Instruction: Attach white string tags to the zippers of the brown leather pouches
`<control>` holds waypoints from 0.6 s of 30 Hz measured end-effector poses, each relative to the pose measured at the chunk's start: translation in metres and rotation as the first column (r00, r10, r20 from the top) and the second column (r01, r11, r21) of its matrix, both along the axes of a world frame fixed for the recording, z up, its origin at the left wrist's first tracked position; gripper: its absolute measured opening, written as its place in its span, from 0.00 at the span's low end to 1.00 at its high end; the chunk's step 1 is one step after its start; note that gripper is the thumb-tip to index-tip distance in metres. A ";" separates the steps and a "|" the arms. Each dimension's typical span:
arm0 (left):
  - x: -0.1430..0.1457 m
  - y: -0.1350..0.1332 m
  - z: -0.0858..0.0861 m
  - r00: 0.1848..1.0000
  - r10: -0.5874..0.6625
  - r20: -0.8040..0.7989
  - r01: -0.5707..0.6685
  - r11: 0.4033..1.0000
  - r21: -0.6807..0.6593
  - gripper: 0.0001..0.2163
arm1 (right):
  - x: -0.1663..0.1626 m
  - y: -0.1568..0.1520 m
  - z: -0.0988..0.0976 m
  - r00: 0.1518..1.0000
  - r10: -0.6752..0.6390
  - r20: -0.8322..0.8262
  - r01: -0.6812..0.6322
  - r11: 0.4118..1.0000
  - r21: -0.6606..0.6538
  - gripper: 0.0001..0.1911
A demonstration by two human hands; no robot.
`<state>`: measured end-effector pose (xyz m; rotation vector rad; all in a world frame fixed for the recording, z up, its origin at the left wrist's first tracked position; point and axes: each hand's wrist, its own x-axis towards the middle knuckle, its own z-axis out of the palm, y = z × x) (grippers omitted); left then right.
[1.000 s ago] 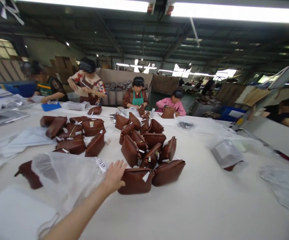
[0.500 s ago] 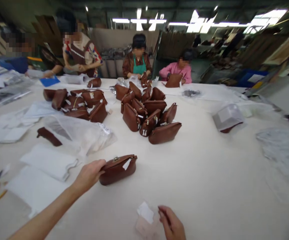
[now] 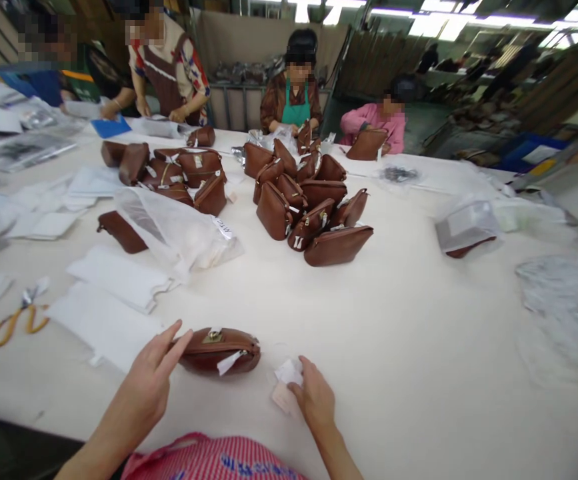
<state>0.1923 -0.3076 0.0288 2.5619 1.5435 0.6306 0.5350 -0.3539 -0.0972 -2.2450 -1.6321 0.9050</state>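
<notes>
A small brown leather pouch (image 3: pixel 219 349) with a white tag lies on the white table (image 3: pixel 409 347) right in front of me. My left hand (image 3: pixel 149 387) rests at its left end, fingers spread and touching it. My right hand (image 3: pixel 313 399) is just right of the pouch, fingers pressed on a small white and pink paper piece (image 3: pixel 285 385). Further back stands a heap of similar brown pouches (image 3: pixel 309 200).
A second group of brown pouches (image 3: pixel 179 173) and a clear plastic bag (image 3: pixel 179 233) lie at the left. White fabric sleeves (image 3: pixel 113 280) and yellow-handled scissors (image 3: pixel 16 320) sit near my left. Several people work at the far edge. Plastic wrapping (image 3: pixel 563 300) lies right.
My left hand dragged one pouch from the heap toward me and loosened its grip. My right hand came into view and moved onto the paper piece. The view tilted down.
</notes>
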 end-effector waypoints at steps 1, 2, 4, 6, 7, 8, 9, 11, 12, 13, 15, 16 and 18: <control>0.007 -0.010 0.005 0.998 -0.018 0.057 0.016 0.999 0.036 0.28 | 0.002 0.000 -0.002 1.000 -0.007 -0.018 0.007 1.000 -0.006 0.28; 0.016 -0.019 0.008 0.991 -0.059 0.121 0.054 0.998 0.045 0.26 | 0.003 0.000 -0.003 0.999 -0.016 -0.039 0.016 1.000 -0.012 0.28; 0.037 -0.035 0.008 0.959 -0.156 0.237 0.177 0.982 -0.067 0.21 | 0.008 0.001 -0.006 0.996 -0.040 -0.082 0.038 0.999 -0.025 0.27; 0.062 -0.043 -0.002 0.933 -0.173 0.315 0.284 0.892 -0.351 0.15 | 0.012 0.003 -0.006 0.989 -0.058 -0.134 0.054 0.998 -0.033 0.26; 0.076 -0.043 -0.011 0.939 -0.130 0.319 0.284 0.814 -0.507 0.14 | 0.013 0.003 -0.005 0.984 -0.059 -0.167 0.054 0.998 -0.031 0.26; 0.089 -0.041 -0.020 0.948 -0.074 0.310 0.263 0.734 -0.626 0.14 | 0.014 0.003 -0.004 0.977 -0.051 -0.206 0.048 0.999 -0.023 0.25; 0.100 -0.038 -0.030 0.952 -0.023 0.307 0.245 0.658 -0.712 0.15 | 0.015 0.003 -0.001 0.967 -0.036 -0.251 0.035 0.999 -0.010 0.24; 0.120 -0.028 -0.047 0.948 0.054 0.312 0.230 0.560 -0.796 0.20 | 0.016 0.000 0.004 0.937 0.006 -0.350 0.004 1.000 0.027 0.16; 0.127 -0.023 -0.053 0.943 0.071 0.326 0.240 0.531 -0.813 0.22 | 0.016 -0.002 0.008 0.917 0.025 -0.398 -0.007 0.999 0.045 0.12; 0.133 -0.019 -0.056 0.938 0.078 0.337 0.253 0.512 -0.821 0.22 | 0.016 -0.004 0.012 0.896 0.038 -0.443 -0.013 0.998 0.059 0.09; 0.142 -0.014 -0.056 0.934 0.068 0.350 0.274 0.490 -0.827 0.22 | 0.013 -0.008 0.020 0.849 0.047 -0.526 -0.009 0.997 0.075 0.10; 0.145 -0.013 -0.053 0.935 0.059 0.350 0.281 0.480 -0.831 0.23 | 0.011 -0.009 0.026 0.826 0.048 -0.561 -0.005 0.997 0.078 0.11; 0.150 -0.012 -0.044 0.919 0.051 0.390 0.329 0.446 -0.833 0.27 | 0.005 -0.012 0.038 0.749 0.038 -0.661 -0.002 0.998 0.055 0.13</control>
